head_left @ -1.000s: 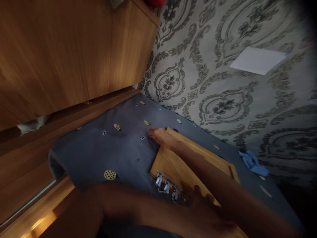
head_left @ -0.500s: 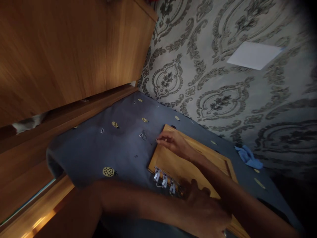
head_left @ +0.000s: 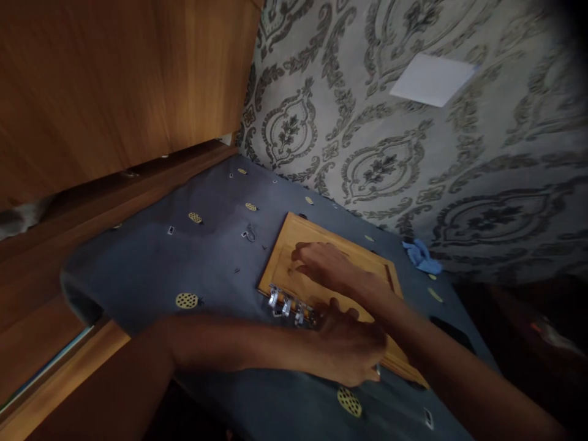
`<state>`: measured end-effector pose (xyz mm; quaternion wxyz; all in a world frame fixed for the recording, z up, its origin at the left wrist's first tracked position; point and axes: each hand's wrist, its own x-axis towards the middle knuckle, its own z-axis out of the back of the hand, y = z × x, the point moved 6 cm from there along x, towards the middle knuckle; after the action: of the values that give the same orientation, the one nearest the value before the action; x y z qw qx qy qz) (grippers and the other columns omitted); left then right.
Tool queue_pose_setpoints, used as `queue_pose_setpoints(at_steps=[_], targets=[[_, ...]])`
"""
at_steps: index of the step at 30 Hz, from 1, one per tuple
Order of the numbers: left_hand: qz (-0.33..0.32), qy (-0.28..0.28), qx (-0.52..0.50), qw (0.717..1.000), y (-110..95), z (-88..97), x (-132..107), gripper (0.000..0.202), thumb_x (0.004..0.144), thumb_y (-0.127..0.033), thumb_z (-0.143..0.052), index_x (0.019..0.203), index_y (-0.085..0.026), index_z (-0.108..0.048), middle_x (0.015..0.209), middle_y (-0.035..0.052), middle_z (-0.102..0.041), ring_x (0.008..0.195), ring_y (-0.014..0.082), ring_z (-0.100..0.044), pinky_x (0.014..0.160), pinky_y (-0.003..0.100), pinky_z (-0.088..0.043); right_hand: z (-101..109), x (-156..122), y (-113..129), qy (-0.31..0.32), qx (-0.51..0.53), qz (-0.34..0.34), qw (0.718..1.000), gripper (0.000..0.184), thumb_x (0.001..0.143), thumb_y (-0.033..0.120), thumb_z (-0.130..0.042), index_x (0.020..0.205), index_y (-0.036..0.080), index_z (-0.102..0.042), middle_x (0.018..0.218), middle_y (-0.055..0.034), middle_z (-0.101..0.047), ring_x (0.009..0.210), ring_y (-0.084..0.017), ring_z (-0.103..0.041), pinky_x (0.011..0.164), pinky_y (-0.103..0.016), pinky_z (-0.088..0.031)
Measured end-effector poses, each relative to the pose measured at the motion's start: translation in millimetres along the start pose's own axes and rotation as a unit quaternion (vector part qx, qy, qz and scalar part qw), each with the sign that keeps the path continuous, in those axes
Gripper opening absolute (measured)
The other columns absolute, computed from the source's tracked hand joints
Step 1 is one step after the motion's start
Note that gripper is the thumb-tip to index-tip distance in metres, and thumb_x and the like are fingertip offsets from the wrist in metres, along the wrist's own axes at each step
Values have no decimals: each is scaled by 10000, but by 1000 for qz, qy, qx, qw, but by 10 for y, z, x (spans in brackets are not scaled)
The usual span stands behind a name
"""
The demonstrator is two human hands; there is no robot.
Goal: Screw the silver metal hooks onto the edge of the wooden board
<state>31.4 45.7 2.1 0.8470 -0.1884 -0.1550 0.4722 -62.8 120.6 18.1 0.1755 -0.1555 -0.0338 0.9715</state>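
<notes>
A framed wooden panel, like a cabinet door, lies flat on a dark blue cloth with yellow pineapple prints. My right hand hovers over or rests on its far left part, fingers bent and drawn together; whatever they hold, if anything, is too small to see. Reaching across from the left, my left hand is curled at the panel's near edge, beside a row of silver metal pieces that look like hinges. A bit of shiny metal shows under its palm, but what those fingers grip is hidden.
Wooden cabinetry stands along the left, and a patterned papered wall rises behind. White paper is on the wall. A crumpled blue cloth lies by the wall. A dark flat object sits right of the panel.
My right hand has moved from the panel's left edge inward over its surface. My left hand stays at the near edge. The whole view has shifted, so things appear further left and higher.
</notes>
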Motion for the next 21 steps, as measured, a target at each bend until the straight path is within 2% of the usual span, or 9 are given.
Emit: queue_pose_setpoints(at_steps=[4,9,13,16,21], targets=[[-5,-3,-6,1000,-7,-9,13,432,943,-328,-622,1258,-35,-577,1311,185,-640,1200,353,-557,979,537,-429,-9,-93,-18,-10,31,5,999,126,880,180,-620,948,195,-725,974,-76,-730,809,-174,-649,645,-265,-354],[-8,4,8,1000,-10,-32,9,369,964,-329,-598,1236,-80,-621,1331,176,-644,1263,373,-548,983,516,-452,-130,-117,22,-14,85,30,996,147,866,130,-573,809,179,-699,828,-47,-710,702,-130,-582,637,-259,-338],[-23,4,-1,1000,-23,-29,-2,403,974,-322,-585,1273,-51,-608,1324,189,-647,1260,367,-567,1029,515,-449,-205,-133,37,-17,114,46,992,147,829,91,-561,796,178,-675,789,-29,-693,664,-117,-542,628,-257,-332],[-28,3,-6,1000,-15,-43,5,384,973,-321,-586,1232,-43,-632,1318,194,-648,1244,357,-584,1049,501,-449,-203,-180,23,-26,127,52,990,150,822,82,-548,777,174,-658,790,-36,-685,673,-123,-538,630,-259,-332],[-28,-20,-7,999,24,-113,40,359,954,-348,-600,1170,-66,-648,1193,200,-692,1131,360,-646,925,496,-530,-139,-299,-21,-37,136,51,989,188,830,75,-498,735,171,-629,782,-42,-668,664,-123,-514,629,-263,-322]])
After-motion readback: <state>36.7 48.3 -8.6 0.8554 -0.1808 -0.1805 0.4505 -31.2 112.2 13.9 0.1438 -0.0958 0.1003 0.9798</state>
